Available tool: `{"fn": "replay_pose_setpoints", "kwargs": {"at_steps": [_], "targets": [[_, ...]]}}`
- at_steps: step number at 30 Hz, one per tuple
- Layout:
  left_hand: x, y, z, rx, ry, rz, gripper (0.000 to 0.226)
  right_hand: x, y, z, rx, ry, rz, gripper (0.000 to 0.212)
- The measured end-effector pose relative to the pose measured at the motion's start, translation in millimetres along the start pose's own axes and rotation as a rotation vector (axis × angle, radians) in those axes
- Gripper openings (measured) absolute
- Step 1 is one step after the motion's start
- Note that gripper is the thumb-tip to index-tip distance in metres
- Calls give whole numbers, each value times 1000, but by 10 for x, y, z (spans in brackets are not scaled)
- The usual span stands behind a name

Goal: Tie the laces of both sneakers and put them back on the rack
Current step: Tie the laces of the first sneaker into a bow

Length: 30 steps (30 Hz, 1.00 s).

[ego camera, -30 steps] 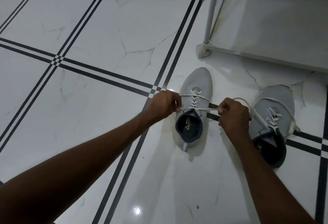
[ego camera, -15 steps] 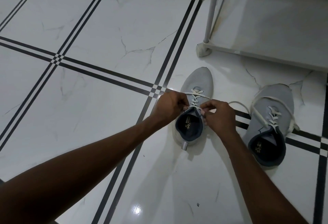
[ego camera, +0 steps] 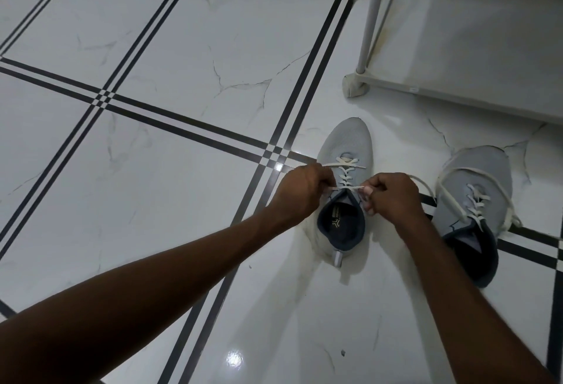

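Floor of glossy white marble-look tile crossed by paired black stripes [ego camera: 182,48] fills most of the view, and at the far right stands a white metal shoe rack [ego camera: 457,33] whose lowest shelf is bare where it shows. Near the rack's corner foot lie two grey knit sneakers with dark blue linings, toes pointing away: the left grey sneaker [ego camera: 347,146] sits between the hands, and the right grey sneaker [ego camera: 481,176] lies just beside it, well apart from the rack shelf, its white laces [ego camera: 447,201] loose and looping over its sides. Over the left sneaker's tongue the left hand [ego camera: 301,193] and the right hand [ego camera: 396,198] each pull one end of that shoe's white lace [ego camera: 347,188] outward, so a short span runs taut between them. Both hands are clenched, fingers [ego camera: 368,191] pinched tight on the lace ends; a loop trails from behind the right hand toward the other shoe. Judging from this, the first knot is only being drawn down. Uneven pull could drag the light shoe sideways or leave the crossing slack, and a slipping pinch would let the knot loosen before a bow is formed. The trailing loop could also snag on the neighbouring shoe's loose laces.
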State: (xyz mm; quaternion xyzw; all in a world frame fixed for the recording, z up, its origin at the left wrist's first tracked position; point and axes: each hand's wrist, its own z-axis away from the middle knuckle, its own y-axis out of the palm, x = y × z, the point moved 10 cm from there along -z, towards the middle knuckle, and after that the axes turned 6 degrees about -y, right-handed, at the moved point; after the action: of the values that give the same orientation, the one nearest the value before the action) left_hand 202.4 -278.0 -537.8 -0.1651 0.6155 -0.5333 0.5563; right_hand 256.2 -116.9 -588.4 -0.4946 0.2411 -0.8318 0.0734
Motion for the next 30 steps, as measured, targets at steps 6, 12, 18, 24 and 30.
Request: {"fn": "replay_pose_setpoints", "kwargs": {"at_steps": [6, 12, 18, 24, 30], "targets": [[29, 94, 24, 96, 93, -179, 20, 109, -14, 63, -93, -118, 311, 13], [440, 164, -42, 326, -171, 29, 7, 155, -15, 66, 112, -152, 384, 17], [333, -142, -24, 600, -301, 595, 22, 349, -8, 144, 570, -136, 66, 21], [123, -376, -183, 570, -256, 903, 10, 557, -157, 109, 432, -211, -198, 7], [60, -106, -327, 405, -349, 997, 16, 626, -111, 103, 128, -212, -438, 5]]}}
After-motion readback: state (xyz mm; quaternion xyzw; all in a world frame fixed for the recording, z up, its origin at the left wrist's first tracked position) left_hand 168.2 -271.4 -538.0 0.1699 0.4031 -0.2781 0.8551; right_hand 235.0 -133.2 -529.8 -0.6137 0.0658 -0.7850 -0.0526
